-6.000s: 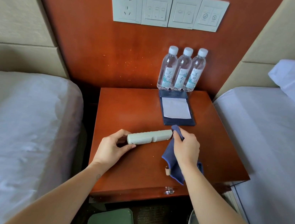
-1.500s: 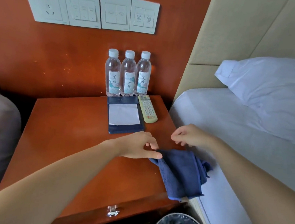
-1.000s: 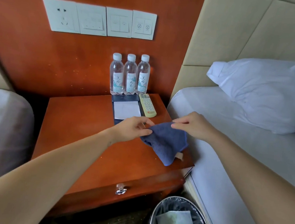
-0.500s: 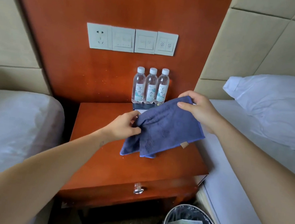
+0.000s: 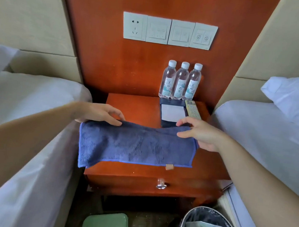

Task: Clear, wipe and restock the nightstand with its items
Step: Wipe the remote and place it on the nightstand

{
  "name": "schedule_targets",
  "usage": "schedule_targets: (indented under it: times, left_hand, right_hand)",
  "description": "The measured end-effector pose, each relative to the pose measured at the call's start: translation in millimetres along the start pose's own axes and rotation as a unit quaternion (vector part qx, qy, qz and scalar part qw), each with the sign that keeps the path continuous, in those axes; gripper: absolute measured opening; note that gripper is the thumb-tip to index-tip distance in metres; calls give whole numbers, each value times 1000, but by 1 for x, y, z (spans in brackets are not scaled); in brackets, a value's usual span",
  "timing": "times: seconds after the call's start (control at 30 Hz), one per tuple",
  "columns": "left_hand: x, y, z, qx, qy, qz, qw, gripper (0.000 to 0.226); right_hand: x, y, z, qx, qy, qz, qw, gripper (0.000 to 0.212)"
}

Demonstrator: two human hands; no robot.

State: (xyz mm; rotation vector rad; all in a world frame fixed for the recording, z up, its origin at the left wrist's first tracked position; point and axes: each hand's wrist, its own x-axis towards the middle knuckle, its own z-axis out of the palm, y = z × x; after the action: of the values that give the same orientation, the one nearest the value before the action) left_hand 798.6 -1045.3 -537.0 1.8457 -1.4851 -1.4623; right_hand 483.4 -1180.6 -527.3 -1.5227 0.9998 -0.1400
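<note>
**A:** The fingers (image 5: 115, 112): what are they doing?

**B:** The left hand (image 5: 97, 113) and the right hand (image 5: 201, 136) each pinch a top corner of the dark blue ribbed rectangular cloth (image 5: 137, 145), thumb on the near face. It hangs spread out over the front half of the reddish-brown wooden nightstand (image 5: 132, 104).

**A:** How will it handle?

**B:** I'd judge it light, soft and limp. The top edge sags a little between the hands, so it has no stiffness of its own. It looks neither slippery nor fragile. The corners or the top hem are the places to hold it, since a grab at the middle would bunch it.

**A:** And its look?

**B:** It seems to be doubled over, with a brighter blue stitched hem and a small tan tag along the bottom. The lower left corner droops past the nightstand's front left corner.
</note>
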Motion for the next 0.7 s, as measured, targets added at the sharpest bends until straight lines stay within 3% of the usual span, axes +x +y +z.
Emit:
schedule_targets:
  times: [0.07, 0.13, 0.23, 0.3, 0.37, 0.43, 0.53, 0.63, 0.7]
  left_hand:
    - [4, -17, -1, 15, -24, -37, 999, 21]
    - [16, -35, 6, 127, 28, -28, 991, 20]
    - [31, -67, 29, 279, 198, 4, 940, 32]
    - [35, -84, 55, 274, 324, 36, 905, 41]
    - [33, -95, 84, 274, 394, 70, 875, 45]
    - [28, -97, 106, 300, 360, 53, 882, 62]
    - [24, -109, 118, 374, 288, 4, 882, 85]
    - [24, -113, 120, 417, 292, 12, 861, 84]
    - [26, -110, 120, 429, 279, 13, 859, 86]
  right_hand:
    - [10, 11, 16, -24, 2, 14, 1000, 28]
    - [23, 25, 33, -107, 50, -6, 993, 25]
    - [38, 48, 57, -218, 155, -48, 962, 30]
    - [39, 62, 74, -307, 244, -79, 917, 39]
    - [41, 72, 92, -375, 283, -158, 869, 39]
    - [47, 73, 113, -407, 226, -208, 860, 42]
    - [62, 73, 142, -480, 102, -192, 850, 56]
    - [72, 83, 158, -561, 76, -169, 807, 64]
    - [73, 89, 154, -573, 81, -171, 797, 66]
